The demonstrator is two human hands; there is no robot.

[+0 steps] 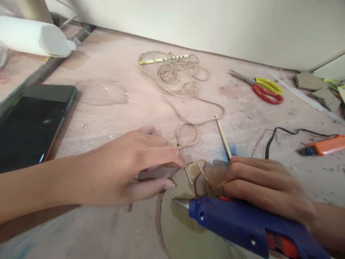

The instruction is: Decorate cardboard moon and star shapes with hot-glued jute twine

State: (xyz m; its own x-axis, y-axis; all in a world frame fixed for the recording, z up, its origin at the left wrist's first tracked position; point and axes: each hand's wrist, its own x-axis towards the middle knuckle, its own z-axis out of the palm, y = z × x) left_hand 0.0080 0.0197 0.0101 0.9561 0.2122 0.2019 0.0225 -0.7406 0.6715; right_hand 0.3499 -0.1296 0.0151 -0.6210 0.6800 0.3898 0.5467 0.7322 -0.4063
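Observation:
My left hand (145, 158) reaches in from the left with thumb and index finger apart. Its index fingertip touches a jute twine (188, 176) at the top edge of a round grey-brown cardboard piece (175, 230). My right hand (264, 183) is closed, with a thin wooden stick (223, 136) sticking out past its fingers. More twine lies across the cardboard near the right fingertips. A blue hot glue gun (231, 223) is in front of the right hand, its metal nozzle over the cardboard. What supports the glue gun is out of view.
Behind the hands lies a tangled twine bundle (172, 75) with a pencil (164, 59) in it. Scissors (258, 86), an orange cutter (323, 145), a black cord (275, 133) and cardboard scraps (309, 81) are at right. A phone (35, 122) and white bottle (35, 37) are at left.

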